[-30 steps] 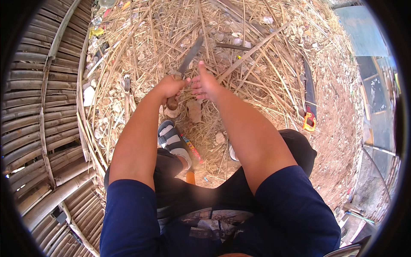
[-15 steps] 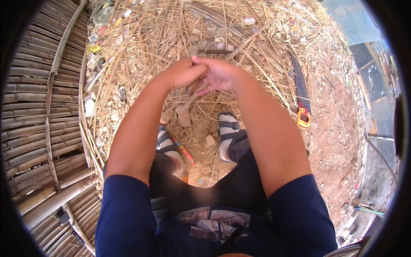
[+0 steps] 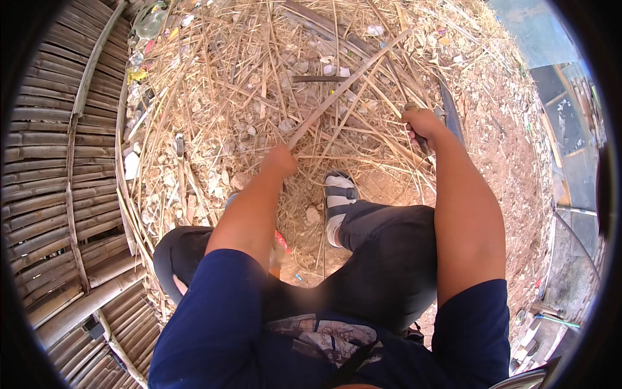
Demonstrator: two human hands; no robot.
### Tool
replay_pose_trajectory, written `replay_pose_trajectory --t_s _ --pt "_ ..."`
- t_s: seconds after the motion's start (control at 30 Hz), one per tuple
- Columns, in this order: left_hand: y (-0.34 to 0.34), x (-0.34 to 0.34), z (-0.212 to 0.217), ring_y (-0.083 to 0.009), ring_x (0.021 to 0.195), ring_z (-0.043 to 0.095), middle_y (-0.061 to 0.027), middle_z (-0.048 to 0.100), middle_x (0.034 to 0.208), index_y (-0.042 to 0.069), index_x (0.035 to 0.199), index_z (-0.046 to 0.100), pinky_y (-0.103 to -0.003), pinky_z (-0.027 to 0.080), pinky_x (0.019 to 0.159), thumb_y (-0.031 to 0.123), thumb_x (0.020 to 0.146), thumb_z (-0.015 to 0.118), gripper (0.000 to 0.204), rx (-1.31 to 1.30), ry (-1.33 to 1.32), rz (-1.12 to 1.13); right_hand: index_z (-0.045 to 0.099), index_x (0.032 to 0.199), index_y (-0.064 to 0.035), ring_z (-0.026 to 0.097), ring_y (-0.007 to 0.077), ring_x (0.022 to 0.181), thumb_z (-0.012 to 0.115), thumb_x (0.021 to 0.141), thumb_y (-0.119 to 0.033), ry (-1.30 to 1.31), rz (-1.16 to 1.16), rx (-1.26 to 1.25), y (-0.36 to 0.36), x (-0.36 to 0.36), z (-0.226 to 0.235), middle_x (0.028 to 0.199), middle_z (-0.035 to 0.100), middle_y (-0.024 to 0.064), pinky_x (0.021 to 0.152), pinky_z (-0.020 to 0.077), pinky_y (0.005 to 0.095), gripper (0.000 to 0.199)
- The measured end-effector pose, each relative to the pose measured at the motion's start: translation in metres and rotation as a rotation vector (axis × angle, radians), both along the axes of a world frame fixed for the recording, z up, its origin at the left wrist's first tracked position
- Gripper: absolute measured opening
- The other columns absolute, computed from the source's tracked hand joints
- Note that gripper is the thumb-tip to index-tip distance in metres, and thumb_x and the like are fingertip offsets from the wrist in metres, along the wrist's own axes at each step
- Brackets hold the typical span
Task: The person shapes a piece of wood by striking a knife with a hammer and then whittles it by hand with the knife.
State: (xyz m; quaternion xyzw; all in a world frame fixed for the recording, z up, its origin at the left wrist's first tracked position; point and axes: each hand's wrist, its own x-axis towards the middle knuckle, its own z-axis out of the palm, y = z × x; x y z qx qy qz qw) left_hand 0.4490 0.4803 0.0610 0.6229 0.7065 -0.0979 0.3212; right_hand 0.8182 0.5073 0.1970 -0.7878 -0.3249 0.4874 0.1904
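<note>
My left hand is closed at the near end of a long, flat bamboo strip, which slants away to the far right over the straw. Farther right, my right hand is curled round a dark handle-like piece, whose end shows below the fingers. The fingers hide much of that piece, so its kind is unclear. Just beyond this hand lies a hand saw, its dark blade partly visible and its grip hidden behind my right forearm.
Straw, split strips and stones cover the ground. A short dark bar lies ahead. A slatted bamboo wall runs along the left; grey sheets stand at the right. My sandalled foot is below, near a red wrapper.
My hands were together in the middle and have parted. The left came down to the strip's near end; the right reached out right and closed on the dark piece. My knees shifted.
</note>
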Motion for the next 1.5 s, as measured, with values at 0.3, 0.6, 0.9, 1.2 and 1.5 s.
replay_pose_trajectory --t_s 0.3,0.6,0.9,1.2,1.5 --pt "0.008 -0.017 0.046 -0.0386 0.094 0.068 -0.0232 0.069 0.096 0.001 0.112 0.065 -0.048 0.052 0.083 0.047 0.101 0.054 0.049 0.247 -0.191 0.085 0.057 0.077 -0.0027 0.051 0.0142 0.048 0.066 0.086 -0.016 0.164 0.029 0.117 0.025 -0.018 0.003 0.064 0.055 0.0048 0.044 0.0456 0.0315 0.019" --pt "0.021 -0.159 0.249 -0.0177 0.070 0.054 -0.0035 0.057 0.077 0.004 0.099 0.067 -0.036 0.047 0.066 0.059 0.103 0.046 0.059 0.014 -0.233 0.014 0.054 0.096 -0.0026 0.055 0.0093 0.059 0.067 0.089 -0.017 0.217 0.083 0.452 0.038 -0.088 0.072 0.079 0.060 0.0036 0.052 0.0508 0.0274 0.021" --pt "-0.139 -0.258 0.323 -0.0067 0.048 0.020 0.0086 0.025 0.057 0.012 0.088 0.057 -0.026 0.018 0.046 0.061 0.101 0.049 0.052 -0.068 -0.829 0.376 0.055 0.109 0.0000 0.056 0.0102 0.059 0.075 0.091 -0.027 0.549 -0.125 0.718 0.020 -0.197 0.154 0.084 0.059 0.0062 0.049 0.0483 0.0242 0.038" --pt "-0.180 -0.269 0.301 -0.0076 0.048 0.020 0.0072 0.025 0.056 0.009 0.089 0.057 -0.027 0.022 0.048 0.057 0.103 0.047 0.051 -0.056 -1.067 0.420 0.052 0.099 -0.0076 0.054 0.0097 0.053 0.073 0.091 -0.011 0.862 -0.225 0.986 -0.001 -0.272 0.222 0.080 0.060 0.0038 0.044 0.0430 0.0250 0.023" --pt "-0.154 -0.265 0.273 -0.0158 0.083 0.061 -0.0036 0.065 0.086 0.005 0.103 0.067 -0.030 0.049 0.083 0.051 0.107 0.045 0.051 -0.011 -0.948 0.241 0.050 0.103 -0.0069 0.056 0.0105 0.057 0.073 0.088 -0.006 0.972 -0.283 1.133 -0.008 -0.278 0.249 0.086 0.059 0.0044 0.049 0.0438 0.0241 0.027"
